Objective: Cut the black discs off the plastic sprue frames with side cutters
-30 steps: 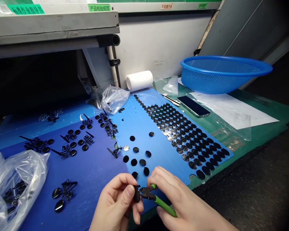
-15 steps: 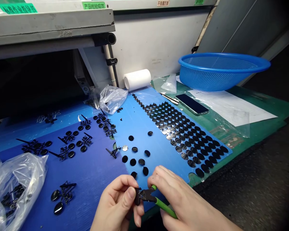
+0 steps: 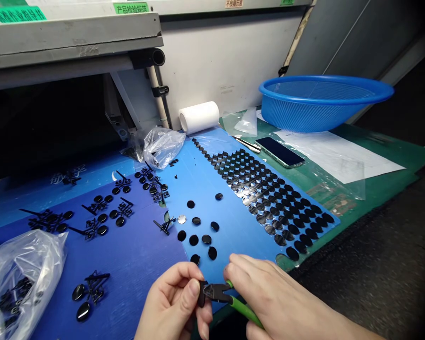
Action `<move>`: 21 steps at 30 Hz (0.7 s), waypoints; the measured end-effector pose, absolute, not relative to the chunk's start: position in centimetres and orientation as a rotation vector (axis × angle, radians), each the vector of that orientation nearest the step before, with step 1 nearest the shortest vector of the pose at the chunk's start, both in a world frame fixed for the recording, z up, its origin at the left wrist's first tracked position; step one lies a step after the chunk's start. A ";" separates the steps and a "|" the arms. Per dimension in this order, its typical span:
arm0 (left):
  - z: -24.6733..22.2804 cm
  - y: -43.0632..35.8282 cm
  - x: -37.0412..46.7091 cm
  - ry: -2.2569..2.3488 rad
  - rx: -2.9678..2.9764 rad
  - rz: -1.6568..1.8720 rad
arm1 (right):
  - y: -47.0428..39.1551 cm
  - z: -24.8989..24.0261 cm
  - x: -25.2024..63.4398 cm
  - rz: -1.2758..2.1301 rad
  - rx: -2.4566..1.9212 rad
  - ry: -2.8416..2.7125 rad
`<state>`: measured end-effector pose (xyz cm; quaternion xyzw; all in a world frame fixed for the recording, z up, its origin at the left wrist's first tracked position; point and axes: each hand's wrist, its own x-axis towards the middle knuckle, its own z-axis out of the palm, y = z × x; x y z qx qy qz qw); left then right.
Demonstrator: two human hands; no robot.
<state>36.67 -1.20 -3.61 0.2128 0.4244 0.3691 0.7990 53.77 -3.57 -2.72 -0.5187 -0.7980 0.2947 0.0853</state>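
Green worktop (image 3: 386,146), blue plastic sheeting (image 3: 138,250). Left hand (image 3: 177,302) pinches black disc (image 3: 201,296); right hand (image 3: 269,290) grips green-handled metal cutters (image 3: 220,293) at its edge. Slack pinch could mean gouging.

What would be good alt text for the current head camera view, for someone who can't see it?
A left hand pinches a small black disc while the right hand holds green-handled cutters, tips at it. Beyond, rows of black discs lie on a blue sheet; a phone and blue basket sit farther right.
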 end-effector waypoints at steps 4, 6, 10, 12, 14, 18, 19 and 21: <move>-3.6 -1.3 36.7 0.912 0.442 0.784 | -3.5 -2.4 53.7 0.874 -1.577 -2.428; -3.6 -1.3 36.7 0.914 0.442 0.780 | -3.4 -2.3 53.7 0.895 -1.583 -2.472; -3.9 -1.2 36.8 0.924 0.452 0.771 | -3.2 -2.5 54.0 0.925 -1.569 -2.517; -4.2 -1.2 36.9 0.928 0.461 0.780 | -3.2 -2.9 54.2 0.932 -1.545 -2.503; -4.4 -1.2 37.1 0.925 0.468 0.794 | -3.4 -3.4 54.5 0.968 -1.510 -2.457; -4.6 -1.1 37.3 0.927 0.488 0.824 | -3.9 -4.5 55.0 1.060 -1.466 -2.125; -4.6 -1.1 37.4 0.930 0.493 0.830 | -3.9 -4.7 54.9 1.091 -1.475 -1.996; -4.5 -1.1 37.4 0.944 0.501 0.840 | -3.9 -4.9 54.6 1.199 -1.472 -1.730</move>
